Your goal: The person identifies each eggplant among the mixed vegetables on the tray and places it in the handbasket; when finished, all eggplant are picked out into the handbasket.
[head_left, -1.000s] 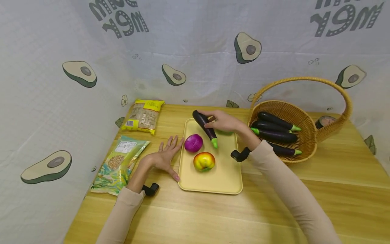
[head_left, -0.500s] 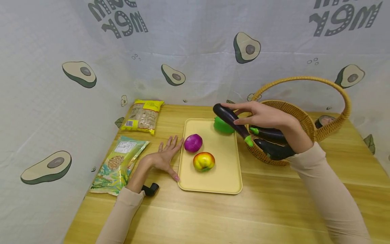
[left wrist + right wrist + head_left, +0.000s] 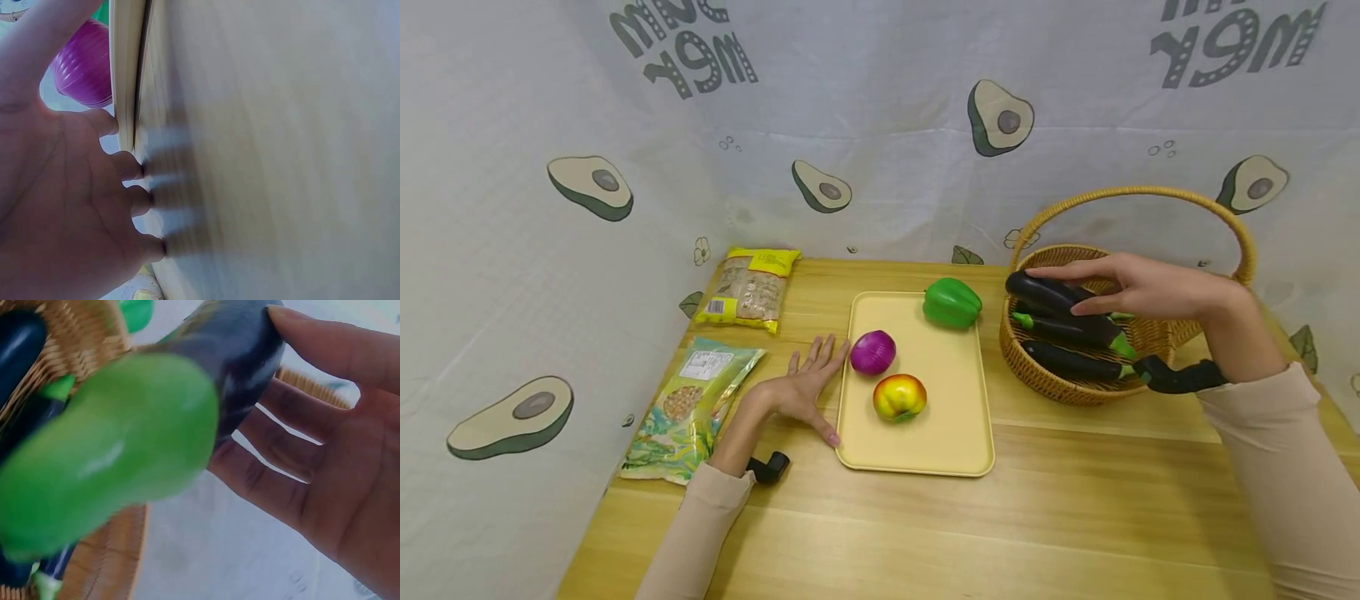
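Note:
My right hand (image 3: 1138, 287) pinches a dark purple eggplant (image 3: 1047, 292) between thumb and fingers, over the wicker basket (image 3: 1026, 371). In the right wrist view its green cap (image 3: 134, 437) points toward the camera. Below it in the basket lie several more eggplants (image 3: 1071, 361). My left hand (image 3: 801, 392) is spread at the left edge of the yellow tray (image 3: 940, 437), its fingertips (image 3: 140, 201) down on the table. On the tray sit a purple onion (image 3: 873, 352) and a red-and-yellow fruit (image 3: 899, 397). A green bell pepper (image 3: 952, 303) lies at its far right corner.
Two food packs lie at the left: a yellow-ended bag (image 3: 751, 287) at the back and a green bag (image 3: 688, 408) nearer. A tall handle (image 3: 1135, 192) arches over the basket. A printed curtain (image 3: 887, 125) hangs behind the wooden table (image 3: 880, 533).
My right hand has lifted the eggplant off the tray and carried it right to the basket, uncovering the green bell pepper. My left hand has stayed in place.

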Motion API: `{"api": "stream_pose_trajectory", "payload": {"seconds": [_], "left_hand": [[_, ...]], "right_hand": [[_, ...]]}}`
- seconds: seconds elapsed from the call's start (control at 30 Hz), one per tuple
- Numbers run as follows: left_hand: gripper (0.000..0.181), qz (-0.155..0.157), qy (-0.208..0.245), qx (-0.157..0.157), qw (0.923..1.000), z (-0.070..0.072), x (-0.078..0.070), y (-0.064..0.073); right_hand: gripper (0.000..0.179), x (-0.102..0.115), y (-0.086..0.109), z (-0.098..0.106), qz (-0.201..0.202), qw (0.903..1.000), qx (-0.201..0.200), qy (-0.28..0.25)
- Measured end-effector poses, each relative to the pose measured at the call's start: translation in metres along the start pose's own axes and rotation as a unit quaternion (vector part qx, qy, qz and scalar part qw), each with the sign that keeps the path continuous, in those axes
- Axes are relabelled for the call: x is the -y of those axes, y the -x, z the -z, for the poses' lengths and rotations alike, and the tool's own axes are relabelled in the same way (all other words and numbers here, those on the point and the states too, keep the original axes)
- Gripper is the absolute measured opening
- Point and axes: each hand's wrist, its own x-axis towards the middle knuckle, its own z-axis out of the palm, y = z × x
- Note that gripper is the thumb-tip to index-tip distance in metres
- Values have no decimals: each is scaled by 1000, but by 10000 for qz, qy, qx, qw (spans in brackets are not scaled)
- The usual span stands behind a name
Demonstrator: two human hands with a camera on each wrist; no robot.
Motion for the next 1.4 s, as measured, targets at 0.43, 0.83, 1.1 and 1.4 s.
{"api": "stream_pose_trajectory", "payload": {"seconds": [0.43, 0.83, 1.1, 1.4], "left_hand": [[151, 14, 14, 17, 10000, 0, 0, 0], [151, 20, 1, 27, 10000, 1, 0, -1], [151, 33, -4, 38, 10000, 0, 0, 0], [151, 6, -3, -10, 10000, -1, -1, 1]], "right_hand": [[60, -56, -8, -13, 38, 9995, 144, -266], [59, -76, -17, -30, -81, 9975, 563, -414], [57, -76, -21, -33, -380, 9971, 538, -381], [52, -75, -23, -32, -573, 9960, 639, -259]]}}
